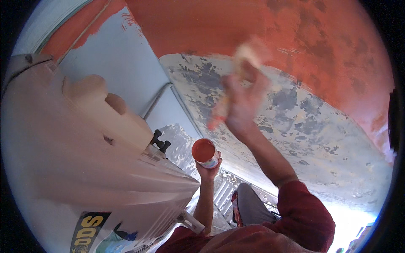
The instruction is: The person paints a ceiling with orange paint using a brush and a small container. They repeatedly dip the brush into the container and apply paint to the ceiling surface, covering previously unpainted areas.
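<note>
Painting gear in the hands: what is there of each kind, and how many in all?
Paint cans: 1, an orange-filled can in the left hand
Brushes: 1, a blurred brush in the right hand
Total: 2

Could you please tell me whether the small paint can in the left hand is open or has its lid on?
Open: the small round paint can, held up by the left hand, shows orange paint at its lidless top.
</note>
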